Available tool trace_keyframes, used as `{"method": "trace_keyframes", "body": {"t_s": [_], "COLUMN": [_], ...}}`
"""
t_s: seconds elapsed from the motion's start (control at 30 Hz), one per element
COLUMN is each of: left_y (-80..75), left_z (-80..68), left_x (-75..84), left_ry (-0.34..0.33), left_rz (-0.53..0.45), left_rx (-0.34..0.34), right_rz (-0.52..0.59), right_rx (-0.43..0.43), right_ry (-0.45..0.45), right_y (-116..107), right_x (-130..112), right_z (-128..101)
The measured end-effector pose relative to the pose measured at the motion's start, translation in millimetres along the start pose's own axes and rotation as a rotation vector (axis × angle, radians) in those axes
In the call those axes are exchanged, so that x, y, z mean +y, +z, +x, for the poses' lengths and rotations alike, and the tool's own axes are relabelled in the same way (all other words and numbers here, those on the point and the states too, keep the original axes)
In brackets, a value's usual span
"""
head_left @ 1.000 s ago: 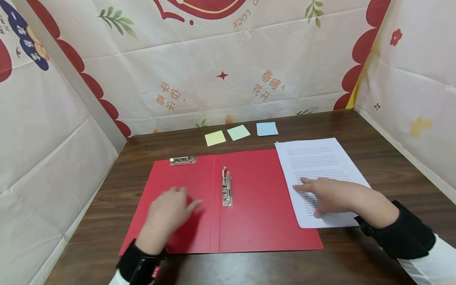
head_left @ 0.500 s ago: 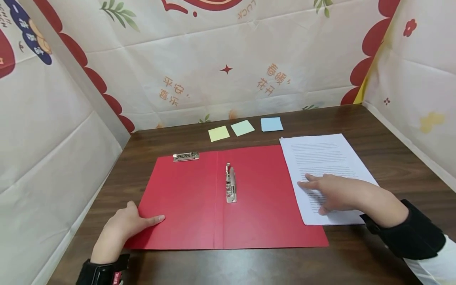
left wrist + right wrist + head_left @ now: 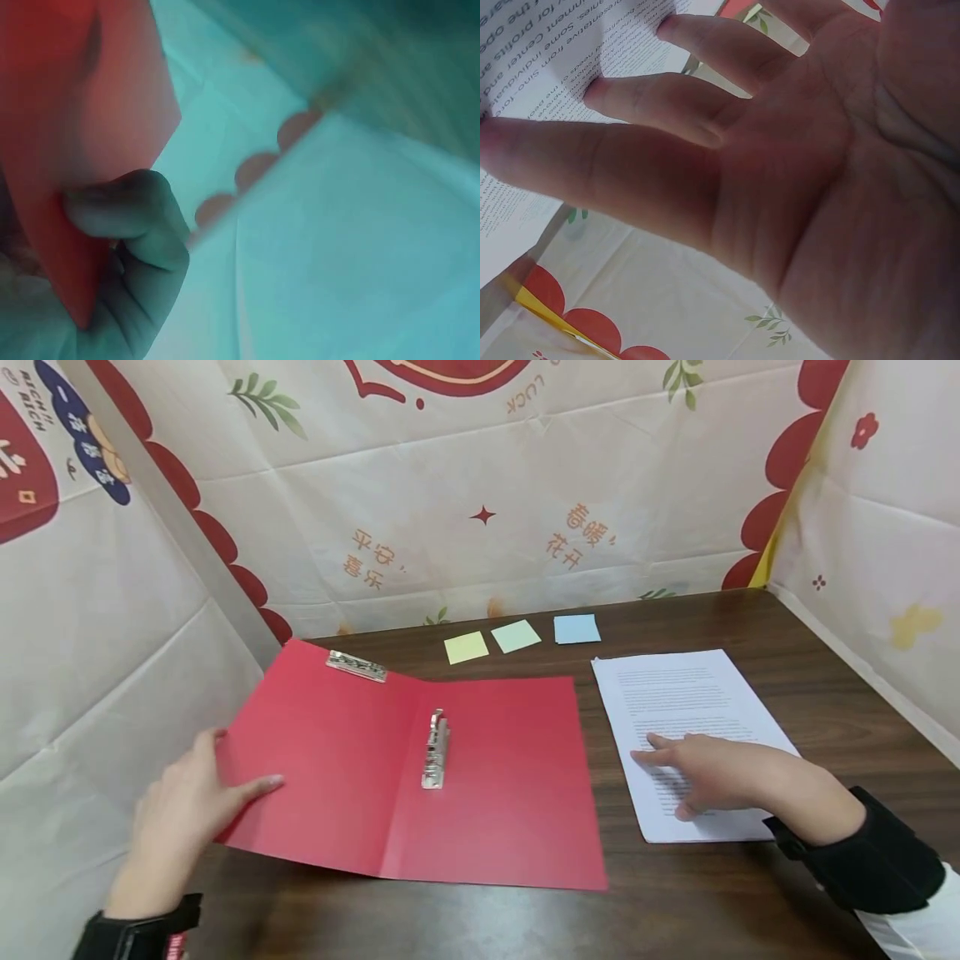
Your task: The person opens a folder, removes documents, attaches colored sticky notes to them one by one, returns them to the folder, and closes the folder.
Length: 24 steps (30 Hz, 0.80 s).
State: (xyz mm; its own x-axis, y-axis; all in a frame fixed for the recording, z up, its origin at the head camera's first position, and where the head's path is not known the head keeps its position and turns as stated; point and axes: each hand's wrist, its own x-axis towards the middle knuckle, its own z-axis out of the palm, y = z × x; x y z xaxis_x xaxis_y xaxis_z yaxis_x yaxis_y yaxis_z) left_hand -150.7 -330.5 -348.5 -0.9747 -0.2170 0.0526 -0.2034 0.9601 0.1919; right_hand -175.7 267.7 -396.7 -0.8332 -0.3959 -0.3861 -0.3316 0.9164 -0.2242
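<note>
A red folder lies spread out in the head view, its left cover raised at a slant off the table. My left hand grips that cover's outer edge, thumb on the inner face and fingers behind; the left wrist view shows the cover's corner pinched. One metal clip sits at the cover's top, and a lever clip stands near the fold. To the right, my right hand rests its fingertips on a stack of printed paper, fingers extended. Its palm fills much of the right wrist view.
Three sticky notes lie along the table's back: yellow, green and blue. Printed cloth walls enclose the wooden table at the back and both sides.
My left hand moved to the folder's left edge, took hold of it and lifted the cover. The folder shifted left, out from beneath the paper. My right hand stayed on the paper.
</note>
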Motion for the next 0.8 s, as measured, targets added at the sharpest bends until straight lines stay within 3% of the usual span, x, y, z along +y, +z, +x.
{"method": "trace_keyframes", "body": {"t_s": [0.23, 0.4, 0.63, 0.8], "left_y": [-42.5, -63.1, -75.7, -79.8], "left_z": [21.6, 34.1, 43.1, 52.1], "left_x": [-24.8, -37.6, -45.4, -49.7], "left_ry": [0.082, 0.086, 0.086, 0.064], "left_rz": [0.143, 0.233, 0.332, 0.425], "left_rx": [0.14, 0.221, 0.366, 0.368], "right_rz": [-0.011, -0.023, -0.004, 0.0], "right_rx": [-0.003, -0.015, -0.041, -0.048], "right_ry": [0.023, 0.02, 0.015, 0.006], "right_y": [-1, -3, -3, -4], "right_x": [3, 0, -13, -18], "right_z": [-3, -2, -1, -1]}}
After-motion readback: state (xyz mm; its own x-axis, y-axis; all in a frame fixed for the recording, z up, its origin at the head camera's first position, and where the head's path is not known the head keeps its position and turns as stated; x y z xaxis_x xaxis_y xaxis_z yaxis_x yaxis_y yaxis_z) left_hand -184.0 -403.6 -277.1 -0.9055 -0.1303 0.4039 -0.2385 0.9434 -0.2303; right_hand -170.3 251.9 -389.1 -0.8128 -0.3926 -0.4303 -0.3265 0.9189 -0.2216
